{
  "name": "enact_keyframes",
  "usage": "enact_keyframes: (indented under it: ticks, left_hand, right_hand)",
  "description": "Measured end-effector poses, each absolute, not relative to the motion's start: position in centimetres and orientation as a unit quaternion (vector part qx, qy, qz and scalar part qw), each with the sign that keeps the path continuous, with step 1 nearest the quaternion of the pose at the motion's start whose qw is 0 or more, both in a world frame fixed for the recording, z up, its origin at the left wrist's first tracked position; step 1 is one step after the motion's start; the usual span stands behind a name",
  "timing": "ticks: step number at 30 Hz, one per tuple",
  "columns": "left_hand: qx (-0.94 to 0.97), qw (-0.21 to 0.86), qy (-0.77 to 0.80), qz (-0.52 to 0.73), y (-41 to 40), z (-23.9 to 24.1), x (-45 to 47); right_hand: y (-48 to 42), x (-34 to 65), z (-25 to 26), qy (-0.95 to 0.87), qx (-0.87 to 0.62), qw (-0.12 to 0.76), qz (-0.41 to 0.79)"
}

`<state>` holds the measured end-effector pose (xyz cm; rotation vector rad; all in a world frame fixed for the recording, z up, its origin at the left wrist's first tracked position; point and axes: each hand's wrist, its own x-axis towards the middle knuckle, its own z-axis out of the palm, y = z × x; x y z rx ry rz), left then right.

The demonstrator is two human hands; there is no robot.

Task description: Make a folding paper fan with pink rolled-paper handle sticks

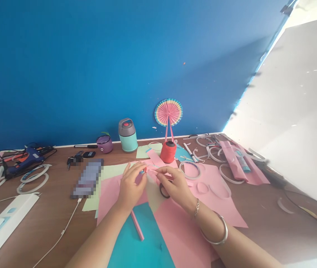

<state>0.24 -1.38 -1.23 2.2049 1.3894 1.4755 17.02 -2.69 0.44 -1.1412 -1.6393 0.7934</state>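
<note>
- Where the view begins, nearest the person, a smooth teal paper sheet (144, 242) lies flat on the brown wooden worktop (49, 216). A narrow pink folded paper stick (137, 225) rests along its edge, and a large matte pink paper sheet (181, 230) lies beside it.
- Just beyond, the left hand (130, 184) and right hand (175, 186) meet fingertip to fingertip. Both are pinched tight on a small pleated pink paper strip (149, 170), held just above the pink sheet near the middle of the worktop.
- The step in hand looks like creasing or gathering the pleats. Such thin paper, I judge, calls for an even squeeze from both sides so the folds stay stacked.
- A dark ring (163, 190), perhaps a tape roll, shows under the right palm. Whether it is gripped I cannot tell.
- Farther on, a glossy red cylindrical thread spool (168, 151) stands upright, with thin white paper rings (192, 169) near it.
- Farthest back are a blue plastic glue gun (26, 158) at the left and a round mint-and-grey flask (127, 136). A multicoloured pleated paper fan (168, 111) stands against the blue wall (63, 74).
</note>
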Motion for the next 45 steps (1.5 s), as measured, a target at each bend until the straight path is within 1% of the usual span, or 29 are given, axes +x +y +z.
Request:
enact_keyframes:
  ticks: [1, 3, 9, 12, 16, 27, 45]
  left_hand:
    - [0.729, 0.093, 0.461, 0.498, -1.4, -1.3, 0.3]
    - [0.715, 0.139, 0.459, 0.508, -1.3, -1.4, 0.4]
    - [0.682, 0.274, 0.451, 0.507, -1.5, -1.3, 0.5]
    - [0.665, 0.345, 0.429, 0.505, -1.7, -1.2, 0.5]
    - [0.643, 0.403, 0.403, 0.512, -1.9, -1.1, 0.8]
    - [0.630, 0.429, 0.377, 0.527, -2.5, -1.0, 1.2]
    - [0.636, 0.432, 0.366, 0.523, -2.8, -0.7, 1.5]
  right_hand:
    - [-2.6, 17.0, 0.5, -0.657, -0.466, 0.469, 0.361]
    - [-2.5, 17.1, 0.6, -0.641, -0.465, 0.462, 0.398]
    - [-2.6, 17.3, 1.0, -0.612, -0.467, 0.452, 0.450]
    - [-2.7, 17.4, 1.2, -0.604, -0.472, 0.451, 0.456]
    - [-2.7, 17.3, 1.2, -0.581, -0.479, 0.445, 0.485]
    - [-3.1, 17.3, 2.2, -0.568, -0.483, 0.450, 0.492]
    - [-3.1, 17.3, 1.8, -0.566, -0.489, 0.451, 0.487]
